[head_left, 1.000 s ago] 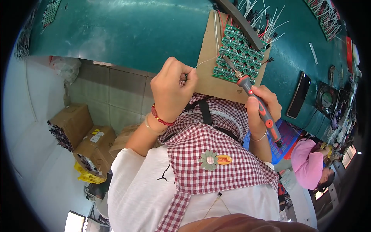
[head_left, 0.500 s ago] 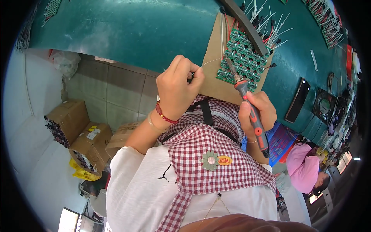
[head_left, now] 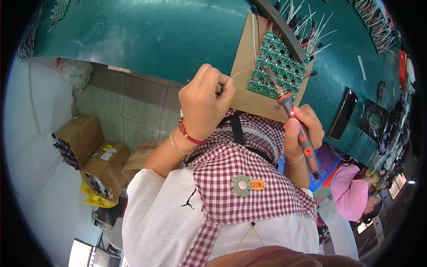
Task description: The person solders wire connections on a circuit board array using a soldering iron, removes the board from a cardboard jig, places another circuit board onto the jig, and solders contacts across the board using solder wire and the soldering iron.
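My left hand (head_left: 205, 95) pinches a thin wire of solder (head_left: 239, 73), whose free end sticks out toward a panel of green circuit boards (head_left: 281, 62). My right hand (head_left: 304, 132) is wrapped round the grey and red handle of a soldering iron (head_left: 289, 106). Its metal tip rests over or just above the panel; contact cannot be made out. Red and white wires (head_left: 307, 33) rise from the panel's far side. Below it lies a brown board (head_left: 242, 95), and a dark bar (head_left: 284, 31) lies across the panel.
A phone (head_left: 343, 115) and a small black fan (head_left: 373, 121) are on the green table (head_left: 147, 35) at right. More wired boards (head_left: 376, 26) lie at the far right. Cardboard boxes (head_left: 80, 138) stand on the floor at left. A person in pink (head_left: 349, 191) sits at right.
The soldering iron and my right hand have shifted slightly right and toward me. The solder's end has drawn back from the panel's edge. My left hand has hardly moved.
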The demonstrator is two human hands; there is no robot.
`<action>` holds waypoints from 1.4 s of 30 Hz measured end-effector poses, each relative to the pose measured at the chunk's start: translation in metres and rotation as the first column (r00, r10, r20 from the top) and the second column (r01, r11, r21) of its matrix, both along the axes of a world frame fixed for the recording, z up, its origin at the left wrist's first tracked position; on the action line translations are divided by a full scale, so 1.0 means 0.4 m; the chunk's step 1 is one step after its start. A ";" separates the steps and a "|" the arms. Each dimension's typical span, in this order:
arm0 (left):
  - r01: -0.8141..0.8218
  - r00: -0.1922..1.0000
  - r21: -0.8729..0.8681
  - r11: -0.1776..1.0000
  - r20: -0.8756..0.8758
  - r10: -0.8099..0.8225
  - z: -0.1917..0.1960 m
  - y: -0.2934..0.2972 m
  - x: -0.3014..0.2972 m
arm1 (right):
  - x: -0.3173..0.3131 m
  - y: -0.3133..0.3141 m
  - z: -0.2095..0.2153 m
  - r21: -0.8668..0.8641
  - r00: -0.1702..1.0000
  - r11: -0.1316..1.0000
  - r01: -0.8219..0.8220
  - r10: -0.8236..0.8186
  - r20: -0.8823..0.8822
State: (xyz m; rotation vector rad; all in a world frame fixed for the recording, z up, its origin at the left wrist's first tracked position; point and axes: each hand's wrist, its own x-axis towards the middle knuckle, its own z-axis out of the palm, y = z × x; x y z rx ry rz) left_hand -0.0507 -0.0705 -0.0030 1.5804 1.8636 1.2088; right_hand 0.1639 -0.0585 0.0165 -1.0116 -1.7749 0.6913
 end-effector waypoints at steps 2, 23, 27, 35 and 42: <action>0.002 1.000 0.005 1.000 -0.011 -0.002 -0.005 0.002 0.000 | -0.007 0.007 0.004 -0.014 0.999 0.999 -0.035 0.035 0.003; 0.038 0.999 -0.001 0.999 -0.036 -0.038 0.000 0.005 0.019 | 0.024 -0.009 -0.006 -0.007 1.000 1.000 0.029 -0.029 0.000; 0.019 0.999 -0.011 1.000 -0.040 -0.019 0.011 0.006 0.014 | 0.008 -0.007 -0.006 0.005 0.999 1.000 -0.011 0.011 -0.043; -0.007 0.996 -0.004 1.000 -0.093 0.007 -0.006 0.011 0.004 | -0.015 0.002 -0.012 -0.013 0.999 1.000 -0.009 0.010 0.043; -0.004 0.997 0.004 1.000 -0.077 0.005 -0.011 0.008 0.003 | -0.020 -0.003 -0.019 0.021 1.000 1.000 0.014 -0.015 0.025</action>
